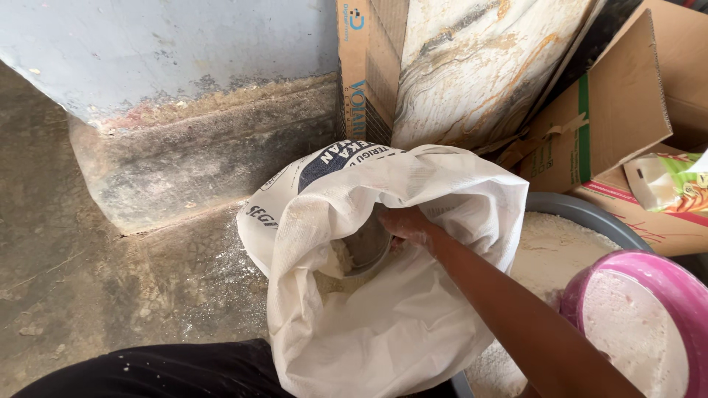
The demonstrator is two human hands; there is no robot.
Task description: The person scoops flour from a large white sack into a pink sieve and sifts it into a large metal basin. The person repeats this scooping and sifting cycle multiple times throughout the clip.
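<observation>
Your dark trouser leg [169, 368] sits over the cracked, flour-dusted concrete floor [96, 280]. Beside it slumps a crinkled white woven sack [383, 324], mouth open. Your right hand [409, 221] reaches inside, its grip closed on a round metal scoop [366, 250] above pale flour. Further right, a grey basin [582, 210] of powdery flour, then a glossy pink bowl [664, 276].

The sack [383, 295] mouth stood open above, though its folds crowded the right hand [410, 223] and metal cup [366, 247]. Basin [582, 214] and pink bowl [649, 280] blocked the right; bare floor [110, 295] lay left.
</observation>
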